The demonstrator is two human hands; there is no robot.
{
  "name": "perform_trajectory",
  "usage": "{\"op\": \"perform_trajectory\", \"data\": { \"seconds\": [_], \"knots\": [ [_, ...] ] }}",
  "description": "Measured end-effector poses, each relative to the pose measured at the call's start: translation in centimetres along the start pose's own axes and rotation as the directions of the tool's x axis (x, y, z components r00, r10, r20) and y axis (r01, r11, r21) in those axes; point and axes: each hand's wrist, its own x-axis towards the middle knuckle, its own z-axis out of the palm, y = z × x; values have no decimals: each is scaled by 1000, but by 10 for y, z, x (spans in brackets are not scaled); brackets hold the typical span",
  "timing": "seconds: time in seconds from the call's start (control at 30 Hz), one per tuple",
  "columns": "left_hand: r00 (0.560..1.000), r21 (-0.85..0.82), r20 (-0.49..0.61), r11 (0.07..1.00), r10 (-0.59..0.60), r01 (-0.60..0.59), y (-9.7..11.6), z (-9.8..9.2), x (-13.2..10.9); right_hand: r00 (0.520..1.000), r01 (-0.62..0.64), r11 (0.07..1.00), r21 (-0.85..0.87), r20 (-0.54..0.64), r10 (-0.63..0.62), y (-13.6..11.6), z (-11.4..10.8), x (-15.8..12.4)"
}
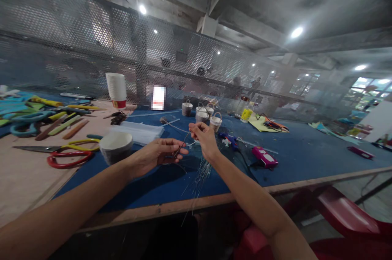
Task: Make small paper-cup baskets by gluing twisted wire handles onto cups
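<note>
My left hand (161, 154) is closed in a pinch on a thin dark wire (181, 148) above the blue table (294, 158). My right hand (204, 136) is raised a little higher, fingers pinched on the wire's other end. A bundle of thin clear strands (199, 180) hangs from under my right hand and fans down over the table's front edge. Close to my left hand stands a grey paper cup (115, 146). Several small cup baskets with wire handles (202, 113) sit behind my hands.
Red-handled scissors (67, 160), yellow-handled scissors (80, 144) and other tools lie at left on a tan board (24, 178). A stack of paper cups (116, 90) stands at the back, before a perforated metal screen (76, 51). A pink glue gun (265, 158) lies right; red plastic chairs (343, 215) stand below.
</note>
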Motion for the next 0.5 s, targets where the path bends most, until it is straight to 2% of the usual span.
{"op": "perform_trajectory", "data": {
  "seconds": [0.1, 0.33, 0.5],
  "knots": [
    [1000, 8, 9, 1000, -2, 2, 0, 0, 0, 1000, -8, 1000, -7, 1, 8, -1, 1, -1],
    [998, 30, -52, 999, 27, -26, 1, 4, -2, 1000, -10, 1000, -16, 20, 10, -1, 1, -1],
    [997, 120, -35, 991, 71, -67, -1, 5, -2, 999, 18, 1000, -22, 27, -17, 2, 1, -1]
  ]
}}
